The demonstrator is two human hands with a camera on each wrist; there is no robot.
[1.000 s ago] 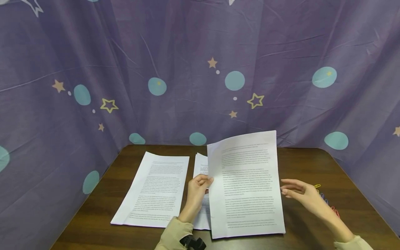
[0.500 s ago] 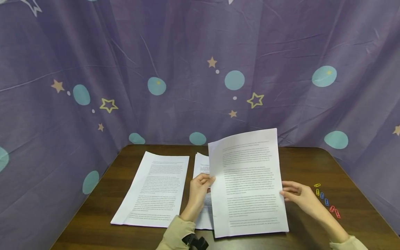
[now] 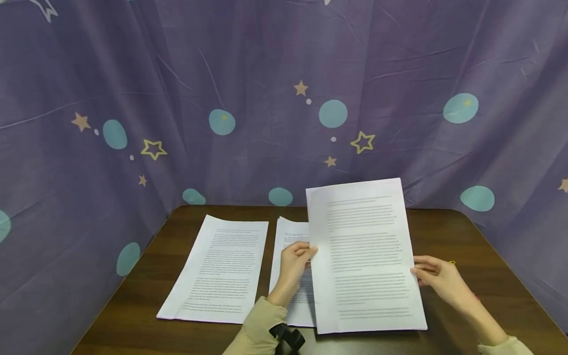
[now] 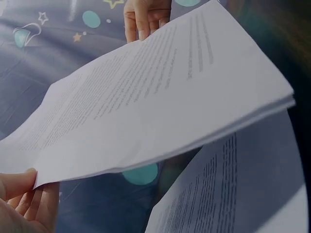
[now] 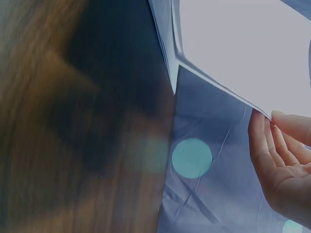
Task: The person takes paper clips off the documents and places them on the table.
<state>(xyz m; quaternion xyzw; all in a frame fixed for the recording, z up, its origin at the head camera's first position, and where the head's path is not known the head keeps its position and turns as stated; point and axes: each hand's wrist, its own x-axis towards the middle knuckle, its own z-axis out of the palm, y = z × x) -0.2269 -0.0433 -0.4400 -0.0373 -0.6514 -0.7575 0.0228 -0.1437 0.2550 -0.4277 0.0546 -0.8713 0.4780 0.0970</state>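
A stack of printed sheets (image 3: 366,256) is held up over the table, text side facing me. My left hand (image 3: 293,271) pinches its left edge, thumb in front and fingers behind. At the right edge, my right hand (image 3: 441,278) pinches the stack between thumb and fingers, which the right wrist view also shows for that hand (image 5: 286,170). The left wrist view reveals more than one sheet, their edges slightly apart at a corner. Behind the left hand lies another printed stack (image 3: 277,268), partly covered by the raised one.
A third stack of printed pages (image 3: 217,271) lies on the left of the brown wooden table (image 3: 137,301). By the right wrist, bits of a yellow paper clip (image 3: 451,262) and a red one (image 3: 477,297) show. A purple patterned curtain (image 3: 266,74) hangs behind the table.
The raised stack has shifted right and slightly up, both hands moving along with it. My right fingers have closed on its right edge. The paper clips are now mostly hidden by the right hand.
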